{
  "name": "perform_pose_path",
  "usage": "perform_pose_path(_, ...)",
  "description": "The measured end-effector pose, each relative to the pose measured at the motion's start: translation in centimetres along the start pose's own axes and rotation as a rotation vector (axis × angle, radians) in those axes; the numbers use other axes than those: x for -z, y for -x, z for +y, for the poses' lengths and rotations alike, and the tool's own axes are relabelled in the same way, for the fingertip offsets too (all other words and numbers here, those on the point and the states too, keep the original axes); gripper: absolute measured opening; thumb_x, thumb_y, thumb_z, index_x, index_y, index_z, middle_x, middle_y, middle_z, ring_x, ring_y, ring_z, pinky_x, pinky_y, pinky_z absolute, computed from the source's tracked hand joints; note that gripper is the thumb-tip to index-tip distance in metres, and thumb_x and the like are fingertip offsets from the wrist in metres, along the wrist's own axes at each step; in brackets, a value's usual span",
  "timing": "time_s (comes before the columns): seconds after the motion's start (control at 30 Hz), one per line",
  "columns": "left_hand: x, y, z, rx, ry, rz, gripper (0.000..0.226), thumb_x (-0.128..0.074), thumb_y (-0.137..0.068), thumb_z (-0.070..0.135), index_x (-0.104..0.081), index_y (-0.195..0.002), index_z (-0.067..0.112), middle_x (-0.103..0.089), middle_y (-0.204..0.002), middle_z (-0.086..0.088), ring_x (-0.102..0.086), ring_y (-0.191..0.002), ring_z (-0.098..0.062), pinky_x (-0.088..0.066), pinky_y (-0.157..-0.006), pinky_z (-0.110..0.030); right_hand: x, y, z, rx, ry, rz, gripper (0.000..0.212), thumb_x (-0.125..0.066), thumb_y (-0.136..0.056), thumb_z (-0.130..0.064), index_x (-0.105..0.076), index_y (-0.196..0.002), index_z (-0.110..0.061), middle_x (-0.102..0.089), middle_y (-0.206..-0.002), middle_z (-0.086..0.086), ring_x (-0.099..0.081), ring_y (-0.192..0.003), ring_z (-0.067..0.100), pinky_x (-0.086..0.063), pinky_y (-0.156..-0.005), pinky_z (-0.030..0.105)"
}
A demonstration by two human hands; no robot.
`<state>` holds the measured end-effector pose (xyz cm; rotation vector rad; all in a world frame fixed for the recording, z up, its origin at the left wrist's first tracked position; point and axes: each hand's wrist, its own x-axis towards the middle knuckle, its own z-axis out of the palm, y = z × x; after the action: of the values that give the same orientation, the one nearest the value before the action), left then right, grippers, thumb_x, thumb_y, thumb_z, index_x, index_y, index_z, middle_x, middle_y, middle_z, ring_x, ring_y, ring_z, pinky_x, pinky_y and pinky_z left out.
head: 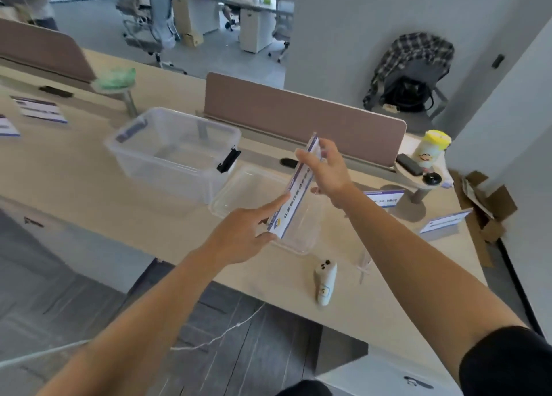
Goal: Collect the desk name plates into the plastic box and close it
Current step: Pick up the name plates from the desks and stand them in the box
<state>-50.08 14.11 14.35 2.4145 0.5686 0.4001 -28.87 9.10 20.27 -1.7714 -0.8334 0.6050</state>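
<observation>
The right hand [327, 171] gripped the top of the name plate [295, 188], the left hand [242, 234] pinched its bottom; it wanted laying flat, gently, inside the open plastic box [149, 159].

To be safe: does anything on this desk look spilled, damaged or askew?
Nothing looks spilled or damaged. The plastic box stands open, its lid flat beside it; the left hand and right hand hold one name plate tilted.
</observation>
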Motion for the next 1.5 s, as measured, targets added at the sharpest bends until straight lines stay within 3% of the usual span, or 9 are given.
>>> perform_pose_path(0.23, 6.2, 3.1, -5.6, 0.048, -0.021, 0.150, 0.092, -0.069, -0.089, 0.031, -0.002, -0.121, 0.083, -0.062, -0.130, 0.009, -0.056, -0.103, -0.003, -0.048, -0.091, -0.021, -9.2, -1.6, -4.9, 0.116, -0.012, -0.104, 0.061, -0.068, -0.089, -0.048, -0.043, -0.140, -0.027, -0.053, -0.118, -0.006, -0.064, -0.099, 0.017, -0.052, -0.069, 0.031)
perform_pose_path(0.4, 9.9, 3.0, -9.9, 0.134, -0.085, 0.194, 0.092, -0.070, -0.088, 0.033, 0.000, -0.121, 0.084, -0.064, -0.128, 0.007, -0.062, -0.109, -0.016, -0.051, -0.096, -0.036, -14.7, -4.8, -7.0, 0.151, -0.066, -0.200, 0.049, -0.066, -0.093, -0.040, -0.044, -0.134, -0.026, -0.049, -0.121, -0.003, -0.061, -0.092, 0.011, -0.058, -0.069, 0.035)
perform_pose_path(0.63, 14.8, 0.6, -16.6, 0.225, -0.193, 0.193, 0.082, -0.071, -0.088, 0.033, -0.010, -0.133, 0.065, -0.063, -0.129, 0.009, -0.061, -0.108, -0.007, -0.043, -0.087, -0.019, -22.2, -12.1, -7.1, 0.102, -0.188, -0.292, 0.044, -0.071, -0.089, -0.040, -0.049, -0.126, -0.031, -0.052, -0.118, -0.013, -0.062, -0.093, 0.008, -0.058, -0.082, 0.046)
perform_pose_path(0.87, 19.7, -4.4, -23.8, 0.210, -0.210, 0.249, 0.079, -0.074, -0.086, 0.021, -0.023, -0.135, 0.056, -0.066, -0.126, 0.001, -0.054, -0.090, -0.004, -0.047, -0.083, -0.024, -28.7, -20.5, -8.2, 0.043, -0.282, -0.251, 0.053, -0.073, -0.087, -0.039, -0.049, -0.132, -0.028, -0.051, -0.133, -0.003, -0.065, -0.103, 0.020, -0.057, -0.087, 0.053)
perform_pose_path(1.17, 23.7, -7.3, -34.4, 0.133, -0.136, 0.219, 0.077, -0.062, -0.095, 0.023, -0.013, -0.136, 0.064, -0.054, -0.142, 0.004, -0.061, -0.112, -0.018, -0.050, -0.093, -0.035, -36.4, -26.0, -9.5, -0.017, -0.255, -0.152, 0.057, -0.073, -0.088, -0.038, -0.048, -0.137, -0.027, -0.054, -0.124, -0.009, -0.066, -0.092, 0.009, -0.058, -0.087, 0.051)
perform_pose_path(1.23, 24.7, -7.9, -37.0, 0.099, -0.118, 0.179, 0.081, -0.061, -0.095, 0.025, -0.007, -0.134, 0.072, -0.058, -0.137, 0.003, -0.062, -0.107, -0.015, -0.053, -0.092, -0.035, -37.7, -26.7, -10.1, -0.011, -0.243, -0.091, 0.055, -0.075, -0.086, -0.036, -0.050, -0.134, -0.028, -0.055, -0.118, -0.012, -0.065, -0.092, 0.009, -0.059, -0.085, 0.050)
perform_pose_path(1.33, 26.8, -8.6, -40.5, -0.039, -0.153, 0.158, 0.077, -0.061, -0.094, 0.025, -0.013, -0.145, 0.057, -0.063, -0.119, 0.004, -0.054, -0.085, -0.004, -0.054, -0.075, -0.028, -39.8, -28.0, -10.9, 0.005, -0.238, -0.015, 0.052, -0.081, -0.081, -0.035, -0.057, -0.127, -0.031, -0.057, -0.125, -0.002, -0.066, -0.099, 0.014, -0.060, -0.078, 0.046)
perform_pose_path(1.4, 28.0, -8.9, -42.7, -0.098, -0.158, 0.128, 0.073, -0.061, -0.094, 0.028, -0.017, -0.148, 0.049, -0.061, -0.117, 0.005, -0.049, -0.083, 0.000, -0.047, -0.070, -0.023, -41.0, -28.5, -11.3, -0.006, -0.241, 0.031, 0.054, -0.082, -0.079, -0.035, -0.058, -0.128, -0.033, -0.057, -0.130, 0.002, -0.067, -0.102, 0.015, -0.060, -0.073, 0.041)
perform_pose_path(1.5, 28.9, -9.5, -45.9, -0.153, -0.120, 0.107, 0.059, -0.052, -0.097, 0.040, -0.026, -0.149, 0.044, -0.058, -0.120, 0.007, -0.059, -0.088, -0.006, -0.053, -0.071, -0.027, -42.2, -29.4, -11.2, -0.021, -0.239, 0.076, 0.059, -0.083, -0.073, -0.042, -0.059, -0.126, -0.036, -0.056, -0.133, 0.002, -0.064, -0.111, 0.019, -0.060, -0.071, 0.040)
